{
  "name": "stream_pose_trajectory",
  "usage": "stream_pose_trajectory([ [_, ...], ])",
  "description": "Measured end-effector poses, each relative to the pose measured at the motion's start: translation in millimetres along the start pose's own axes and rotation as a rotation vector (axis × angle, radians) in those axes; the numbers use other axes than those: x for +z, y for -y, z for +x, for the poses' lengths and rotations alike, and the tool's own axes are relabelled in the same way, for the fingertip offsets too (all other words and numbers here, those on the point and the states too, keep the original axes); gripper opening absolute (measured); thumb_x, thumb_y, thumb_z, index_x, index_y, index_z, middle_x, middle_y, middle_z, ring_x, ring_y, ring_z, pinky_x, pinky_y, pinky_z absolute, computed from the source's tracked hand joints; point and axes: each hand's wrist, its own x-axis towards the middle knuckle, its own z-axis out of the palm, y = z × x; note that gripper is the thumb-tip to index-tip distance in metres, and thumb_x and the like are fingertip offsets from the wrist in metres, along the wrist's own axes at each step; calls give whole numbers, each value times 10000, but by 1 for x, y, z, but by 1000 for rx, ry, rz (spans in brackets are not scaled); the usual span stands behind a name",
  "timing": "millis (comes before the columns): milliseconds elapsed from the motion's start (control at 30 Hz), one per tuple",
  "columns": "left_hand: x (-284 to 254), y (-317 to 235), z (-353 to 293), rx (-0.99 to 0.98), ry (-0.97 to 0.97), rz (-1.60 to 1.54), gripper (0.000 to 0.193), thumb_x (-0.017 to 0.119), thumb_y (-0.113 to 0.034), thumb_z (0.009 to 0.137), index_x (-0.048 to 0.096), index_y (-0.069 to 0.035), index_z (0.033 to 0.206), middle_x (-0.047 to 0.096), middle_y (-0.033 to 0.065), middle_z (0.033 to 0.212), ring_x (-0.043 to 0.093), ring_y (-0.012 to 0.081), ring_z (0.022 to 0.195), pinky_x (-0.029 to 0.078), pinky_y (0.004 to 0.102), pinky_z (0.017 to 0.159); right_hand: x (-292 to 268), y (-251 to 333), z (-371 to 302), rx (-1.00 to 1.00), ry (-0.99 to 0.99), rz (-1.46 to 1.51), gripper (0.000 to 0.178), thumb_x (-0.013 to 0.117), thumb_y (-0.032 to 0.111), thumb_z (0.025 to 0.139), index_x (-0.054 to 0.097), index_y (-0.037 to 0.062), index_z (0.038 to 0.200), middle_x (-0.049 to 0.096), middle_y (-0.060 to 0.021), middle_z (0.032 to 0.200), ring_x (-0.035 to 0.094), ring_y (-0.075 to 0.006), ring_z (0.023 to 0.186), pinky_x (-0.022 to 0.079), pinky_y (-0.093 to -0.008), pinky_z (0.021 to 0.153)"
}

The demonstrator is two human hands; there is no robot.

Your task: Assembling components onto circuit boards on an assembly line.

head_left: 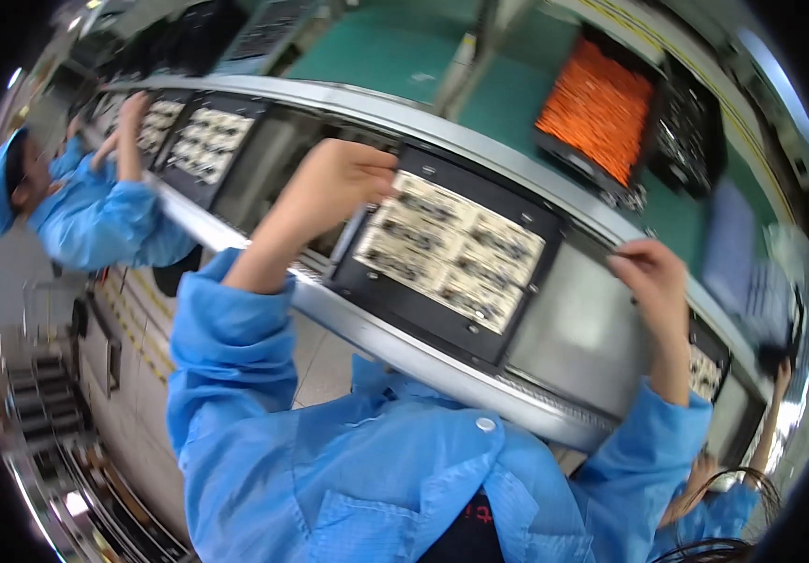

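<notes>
blue cloth of our work jacket (367,469) was nearest to the camera, at six o'clock. in the middle of our view, between a near metal rail (526,405) and a far metal rail (498,164), we had a black tray (395,302), and it carried pale boards (451,246) with small dark parts on them. our left hand (339,178), at eleven o'clock, was bent, its fingers almost together, and the fingertips were at the upper left corner of the tray; we could not tell whether they gripped something. our right hand (653,272), at three o'clock, was half curled beside a grey plate (568,328), apart from the tray; we could not tell if it had hold of anything. toward one o'clock we saw orange pieces (601,103) in a black box (564,161) on a green bench (507,94). between nine and ten o'clock we saw a co-worker (95,220) in blue.
</notes>
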Motion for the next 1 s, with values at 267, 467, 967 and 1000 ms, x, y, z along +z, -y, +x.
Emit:
stream_pose_trajectory([
  [267,28,-22,13,-58,66,146,238,636,8,819,645,119,1029,692,165,826,680,191,790,541,257,689,67,-58,-43,420,220,968,130,643,73,879,594,30,992,628,-48,899,617,-147,823,538,-301,778],
  [467,67,-22,19,100,119,403,170,669,-60,801,699,65,913,687,140,755,652,159,698,512,280,657,80,-73,-44,346,279,1002,135,636,93,890,588,28,998,632,-63,914,615,-161,849,528,-328,825],
  [967,119,-19,46,249,145,675,149,648,-50,775,654,66,867,655,133,725,655,190,688,521,295,661,42,-73,-46,164,158,982,105,603,92,912,594,20,988,621,-43,873,610,-136,813,526,-328,820],
  [1000,119,-18,47,250,148,679,149,648,-50,775,654,66,867,655,133,725,655,190,688,521,295,661,42,-73,-46,167,158,981,104,603,92,912,595,20,987,621,-43,871,609,-135,811,527,-328,818],
])
